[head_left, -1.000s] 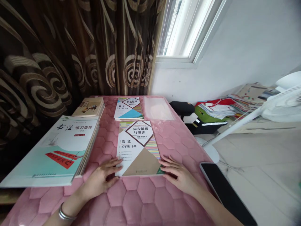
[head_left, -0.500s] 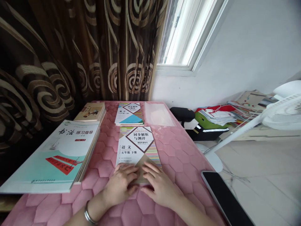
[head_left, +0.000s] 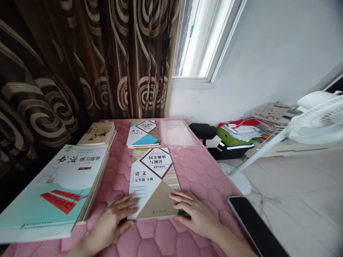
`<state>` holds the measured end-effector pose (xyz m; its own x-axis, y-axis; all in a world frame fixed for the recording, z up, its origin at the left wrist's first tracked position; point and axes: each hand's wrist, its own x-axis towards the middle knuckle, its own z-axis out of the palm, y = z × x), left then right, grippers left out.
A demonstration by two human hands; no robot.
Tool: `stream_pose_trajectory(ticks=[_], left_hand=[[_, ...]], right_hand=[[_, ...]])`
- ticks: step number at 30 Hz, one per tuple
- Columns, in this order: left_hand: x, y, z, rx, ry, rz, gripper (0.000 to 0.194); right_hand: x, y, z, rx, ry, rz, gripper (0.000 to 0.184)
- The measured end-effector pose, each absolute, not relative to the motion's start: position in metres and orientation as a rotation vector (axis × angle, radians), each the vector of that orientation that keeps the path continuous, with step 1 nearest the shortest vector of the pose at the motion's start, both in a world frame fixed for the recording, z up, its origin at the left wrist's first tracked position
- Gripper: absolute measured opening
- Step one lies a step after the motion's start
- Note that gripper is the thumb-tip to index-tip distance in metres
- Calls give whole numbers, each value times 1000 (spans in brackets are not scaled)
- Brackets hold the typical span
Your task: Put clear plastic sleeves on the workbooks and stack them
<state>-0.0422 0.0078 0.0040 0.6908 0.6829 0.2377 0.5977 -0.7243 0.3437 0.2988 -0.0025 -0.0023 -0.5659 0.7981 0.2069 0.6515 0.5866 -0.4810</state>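
A workbook (head_left: pixel 152 182) with a white, tan and striped cover lies flat on the pink quilted table cover (head_left: pixel 163 239) in front of me. My left hand (head_left: pixel 112 223) rests open at its near left corner, fingers flat on the cover's edge. At the near right corner my right hand (head_left: pixel 195 214) lies open too, fingertips on the book. Neither hand grips anything.
A stack of large books (head_left: pixel 56 189) topped by a teal-and-white one sits at the left. Behind it lies a smaller book stack (head_left: pixel 98 132). Another workbook (head_left: pixel 143 132) and a clear plastic sleeve (head_left: pixel 177 132) lie at the far edge. A black tablet (head_left: pixel 254 225) overhangs the right edge. A white fan (head_left: pixel 308 125) stands right.
Both hands were together on the middle of the workbook's near edge; they have slid apart to its two near corners. The view has shifted slightly.
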Motion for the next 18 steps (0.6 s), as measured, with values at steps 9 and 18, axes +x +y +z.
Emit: stream_pose_trajectory(ticks=[9, 18], left_hand=[[-55, 4, 0, 2694, 1059, 652, 39], [-53, 1, 2, 2681, 1090, 713, 38]], right_hand=[[325, 28, 22, -1052, -2333, 817, 15], [270, 141, 22, -1368, -2350, 446, 24]])
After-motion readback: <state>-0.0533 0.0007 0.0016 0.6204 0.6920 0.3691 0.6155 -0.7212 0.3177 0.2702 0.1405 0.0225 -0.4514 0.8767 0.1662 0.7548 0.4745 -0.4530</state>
